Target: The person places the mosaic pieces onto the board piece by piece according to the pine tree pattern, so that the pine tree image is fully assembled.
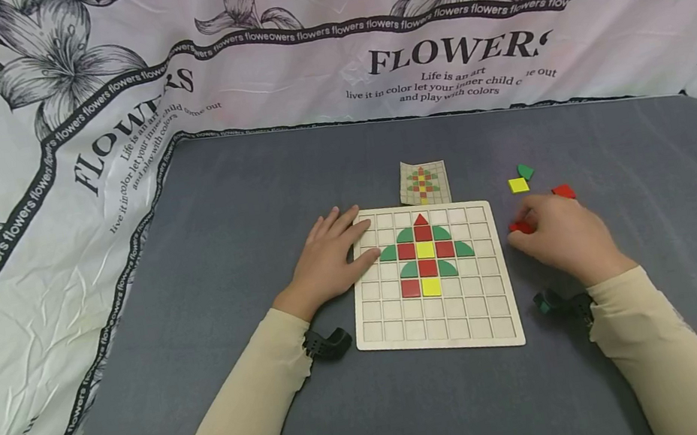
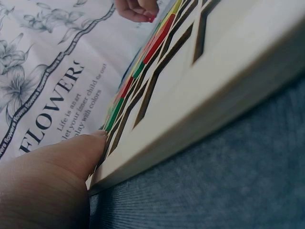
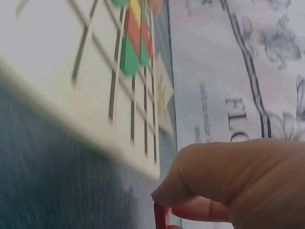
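Note:
On the pale square grid board [image 1: 407, 330] several red, yellow and green tiles form a tree-like pattern with a red triangle [image 1: 420, 220] at its top. My left hand [image 1: 328, 260] rests at the board's upper left edge, fingers extended and thumb on the grid. Right of the board, my right hand [image 1: 564, 236] pinches a small red tile [image 1: 521, 228] between thumb and fingers. The right wrist view shows that red tile [image 3: 161, 215] held on edge, apart from the board; part of it is hidden by the fingers.
A small pattern card [image 1: 423, 184] with a similar picture lies behind the board. Near the right hand are a yellow square tile [image 1: 517, 185], a green tile [image 1: 525, 171] and another red piece [image 1: 564, 192]. The grey tabletop [image 1: 248, 188] meets a flower-printed cloth [image 1: 298, 73].

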The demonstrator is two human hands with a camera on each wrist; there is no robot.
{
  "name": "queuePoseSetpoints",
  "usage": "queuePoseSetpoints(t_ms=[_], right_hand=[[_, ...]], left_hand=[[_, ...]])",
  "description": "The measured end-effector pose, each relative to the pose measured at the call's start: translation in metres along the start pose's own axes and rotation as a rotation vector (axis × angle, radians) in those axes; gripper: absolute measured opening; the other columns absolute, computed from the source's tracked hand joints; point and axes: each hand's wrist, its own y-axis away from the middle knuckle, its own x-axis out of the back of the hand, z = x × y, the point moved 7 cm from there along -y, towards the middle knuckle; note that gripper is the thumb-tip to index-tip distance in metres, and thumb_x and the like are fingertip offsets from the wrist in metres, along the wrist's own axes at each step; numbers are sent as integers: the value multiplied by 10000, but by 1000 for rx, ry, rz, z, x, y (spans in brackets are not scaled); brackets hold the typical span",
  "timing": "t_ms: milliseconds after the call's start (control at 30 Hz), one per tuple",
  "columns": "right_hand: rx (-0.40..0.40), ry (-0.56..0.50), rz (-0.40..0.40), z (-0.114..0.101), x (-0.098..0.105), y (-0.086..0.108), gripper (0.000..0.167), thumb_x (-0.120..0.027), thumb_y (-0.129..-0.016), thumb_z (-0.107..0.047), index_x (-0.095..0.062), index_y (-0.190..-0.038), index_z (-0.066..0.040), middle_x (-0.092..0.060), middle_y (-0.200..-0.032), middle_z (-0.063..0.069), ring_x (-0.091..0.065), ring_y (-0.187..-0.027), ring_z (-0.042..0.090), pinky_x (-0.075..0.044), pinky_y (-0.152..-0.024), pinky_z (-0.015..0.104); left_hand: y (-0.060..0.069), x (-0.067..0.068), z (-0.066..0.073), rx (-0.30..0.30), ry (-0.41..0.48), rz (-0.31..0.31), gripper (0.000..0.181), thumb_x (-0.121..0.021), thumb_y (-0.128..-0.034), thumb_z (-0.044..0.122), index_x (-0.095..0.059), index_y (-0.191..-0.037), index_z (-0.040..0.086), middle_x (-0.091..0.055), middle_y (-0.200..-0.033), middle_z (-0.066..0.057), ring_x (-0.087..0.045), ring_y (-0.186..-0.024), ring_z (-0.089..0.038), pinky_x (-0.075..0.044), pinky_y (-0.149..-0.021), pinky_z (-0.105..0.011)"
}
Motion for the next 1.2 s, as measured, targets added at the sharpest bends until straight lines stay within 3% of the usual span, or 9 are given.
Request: queuePoseSetpoints(t_ms=[267,700,1033,1200], right_hand=[[102,2,-34,-39,-13,10,215,-759,-894,-224,-715,-1023,-57,-716,-978,163,-636,-802,272,-481,-520,349],[279,7,-69,-86,-27,31,104,-772,-860,-179,-747,-956,-149,-695,-920,4,-563,-722,154,-462,-554,312],[543,64,-55,-104,-40,43,138,-851,-835,-142,-753,-914,-199,-679,-904,-64,-525,-682,64,-473,-566,268],[581,60,-90,-106,-46,46,148,-844,-836,-104,-791,-957,-170,-693,-943,-57,-584,-752,76,-529,-628,273]], left_hand=[[1,1,1,-1,4,5,658,-551,-1052,558,-465,-1612,223,-282,-1732,-5,-138,-1631,-278,-39,-1335,-466],[1,1,0,-4,-4,-1,661,-542,-1055,566,-458,-1616,226,-277,-1734,-4,-132,-1633,-276,-34,-1335,-469],[1,0,1,0,0,6,659,-560,-1049,560,-467,-1611,228,-286,-1731,1,-141,-1631,-272,-40,-1335,-462],[1,0,1,2,-2,6,656,-555,-1051,560,-466,-1611,231,-284,-1731,4,-138,-1632,-269,-36,-1335,-458]])
